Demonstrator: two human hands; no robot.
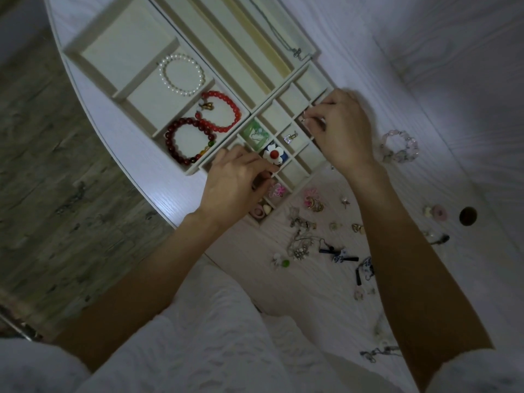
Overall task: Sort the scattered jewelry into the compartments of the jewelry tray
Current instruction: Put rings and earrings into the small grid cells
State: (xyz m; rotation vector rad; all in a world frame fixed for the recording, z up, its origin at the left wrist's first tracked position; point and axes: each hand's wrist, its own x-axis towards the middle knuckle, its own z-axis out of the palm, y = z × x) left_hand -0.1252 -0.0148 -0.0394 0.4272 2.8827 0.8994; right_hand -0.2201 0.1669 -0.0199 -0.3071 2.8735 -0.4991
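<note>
You are working over the tray [286, 168]: your right hand [341, 131] is pinching a small ring [304, 116] above a far cell, while your left hand [235, 182] is curling at its near edge (contents hidden). Loose jewelry [309, 222] is lying just beside the tray.

The left hand [231, 184] covers several small compartments of the jewelry tray [295, 177], so their contents cannot be told. Something thin and metallic sits at the right hand [341, 129]'s fingertips, too small to identify. The loose jewelry [306, 236] on the table [453, 95] is dim and tangled. The long trays run off the top edge.
</note>
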